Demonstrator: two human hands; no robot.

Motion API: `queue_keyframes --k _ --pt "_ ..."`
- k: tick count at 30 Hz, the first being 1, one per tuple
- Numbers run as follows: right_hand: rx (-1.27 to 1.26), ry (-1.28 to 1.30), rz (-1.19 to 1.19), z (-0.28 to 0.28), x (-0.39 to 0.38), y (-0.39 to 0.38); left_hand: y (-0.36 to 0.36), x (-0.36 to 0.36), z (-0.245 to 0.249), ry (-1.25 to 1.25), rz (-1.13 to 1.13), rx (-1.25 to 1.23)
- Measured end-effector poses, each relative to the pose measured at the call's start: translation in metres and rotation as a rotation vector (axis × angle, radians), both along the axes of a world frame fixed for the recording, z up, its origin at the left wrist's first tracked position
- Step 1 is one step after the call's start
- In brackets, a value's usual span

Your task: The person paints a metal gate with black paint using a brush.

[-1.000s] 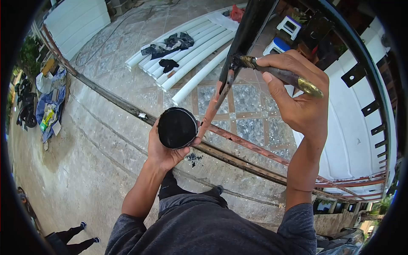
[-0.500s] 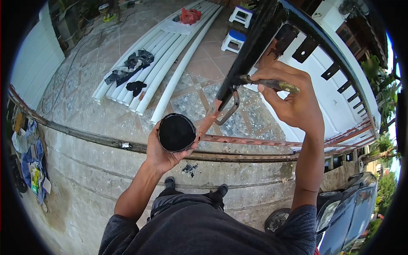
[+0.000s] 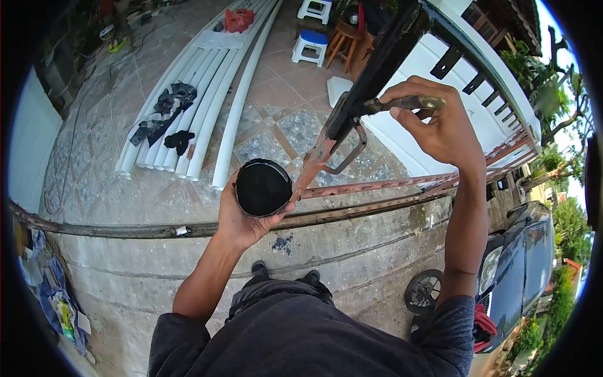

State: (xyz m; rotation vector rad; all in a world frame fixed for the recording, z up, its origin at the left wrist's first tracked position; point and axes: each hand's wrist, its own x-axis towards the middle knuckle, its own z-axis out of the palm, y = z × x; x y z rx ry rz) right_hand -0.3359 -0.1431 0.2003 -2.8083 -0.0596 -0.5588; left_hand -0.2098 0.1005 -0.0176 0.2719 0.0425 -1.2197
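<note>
My left hand (image 3: 242, 220) is wrapped round a round can of black paint (image 3: 263, 188), its open top facing up at me. In my right hand (image 3: 436, 129) is a paintbrush (image 3: 408, 103), gripped by its stained handle between thumb and fingers. Its bristle end meets the metal gate post (image 3: 377, 75), just above a bent metal handle (image 3: 352, 154). Wet-looking black covers the upper post, while the lower stretch (image 3: 312, 166) is reddish-brown with patchy edges. Slotted black tabs (image 3: 447, 63) line the gate's upper bar.
Long white pipes (image 3: 207, 107) lie on the tiled floor with black cloth and a red bag (image 3: 239, 21) on them. Blue-and-white stools (image 3: 310, 46) stand behind. A floor rail (image 3: 207, 229) crosses before my feet. A dark car (image 3: 518, 264) and a wheel (image 3: 423, 291) are at right.
My view has turned rightward, so the pipes and stools sit further left. The brush still touches the post near the handle; the can stays in my left hand.
</note>
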Motion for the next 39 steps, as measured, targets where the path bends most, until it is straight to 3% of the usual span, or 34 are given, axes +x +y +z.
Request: queue_keyframes --k 1,4,7,8,9,11,12,16,19,25,32,36,39 --pt "0.11 -0.021 -0.047 0.006 -0.004 -0.001 0.001 -0.001 0.001 0.012 -0.005 -0.009" --pt "0.129 -0.163 -0.043 0.022 -0.021 0.003 0.002 0.001 0.004 0.039 -0.001 -0.017" --pt "-0.062 -0.106 0.104 0.021 -0.015 0.009 0.003 0.002 0.001 0.039 -0.009 -0.002" --pt "-0.033 -0.013 0.053 0.018 -0.012 0.012 0.002 0.002 0.001 0.034 -0.018 -0.013" --pt "-0.098 -0.097 0.146 0.009 -0.002 0.005 0.001 0.003 0.002 0.03 -0.024 -0.022" --pt "-0.037 -0.1 -0.017 0.02 -0.001 0.006 0.001 0.002 0.005 0.031 -0.034 -0.039" --pt "-0.108 -0.162 -0.059 0.03 -0.006 0.0 0.001 0.002 0.006 0.03 -0.037 -0.047" --pt "0.048 -0.564 -0.074 0.044 -0.035 0.008 0.003 0.0 0.009 0.055 -0.043 -0.002" --pt "0.257 -0.762 -0.247 0.014 -0.059 0.032 -0.003 0.002 0.014 0.044 -0.044 0.021" --pt "0.636 -0.752 -0.398 -0.071 -0.064 0.028 -0.008 0.001 0.011 0.068 -0.076 0.065" --pt "0.8 -0.8 -0.349 -0.103 -0.024 0.031 -0.01 0.005 -0.003 0.08 -0.089 0.015" --pt "0.616 -0.664 -0.372 -0.118 -0.033 0.031 -0.01 0.005 -0.007 0.093 -0.092 -0.009" --pt "0.696 -0.757 -0.408 -0.114 -0.051 0.035 -0.009 0.004 -0.004 0.069 -0.061 0.001"
